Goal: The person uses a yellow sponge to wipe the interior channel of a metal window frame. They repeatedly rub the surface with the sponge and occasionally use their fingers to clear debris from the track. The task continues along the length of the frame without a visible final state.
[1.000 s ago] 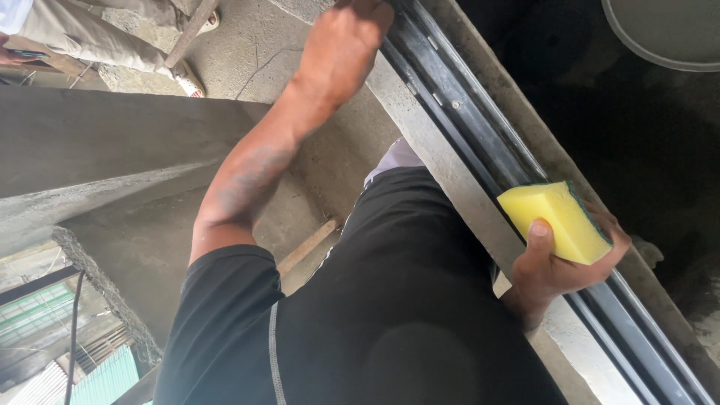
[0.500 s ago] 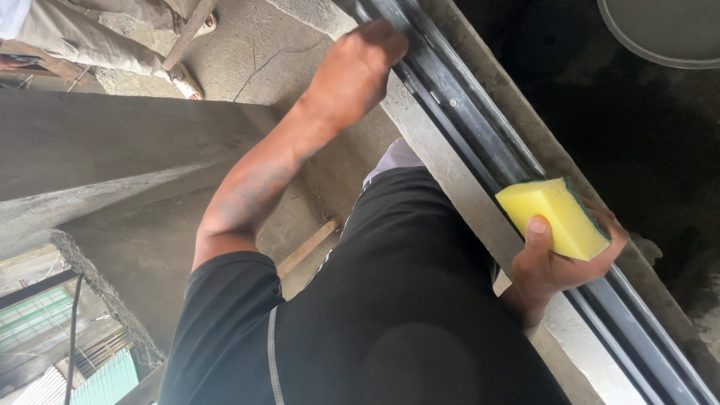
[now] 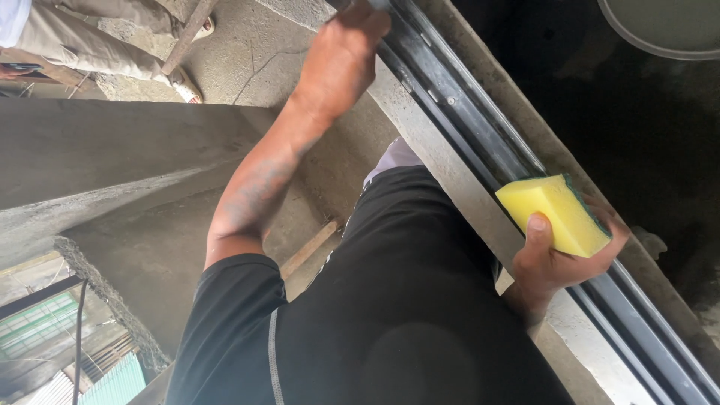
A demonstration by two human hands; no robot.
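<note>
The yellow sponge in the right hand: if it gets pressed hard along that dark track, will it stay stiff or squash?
The sponge looks like soft foam, so it would probably squash and spring back. It is likely light: the right hand holds it with fingers barely curled. Its green scouring face looks rougher, probably dragging on the track.

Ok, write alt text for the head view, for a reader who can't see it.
Seen from above, a person in black clothes holds a yellow sponge with a green back in the right hand over a dark metal window track set in a concrete ledge. The left hand reaches further along the track. Another person's legs stand on the concrete floor behind.
</note>
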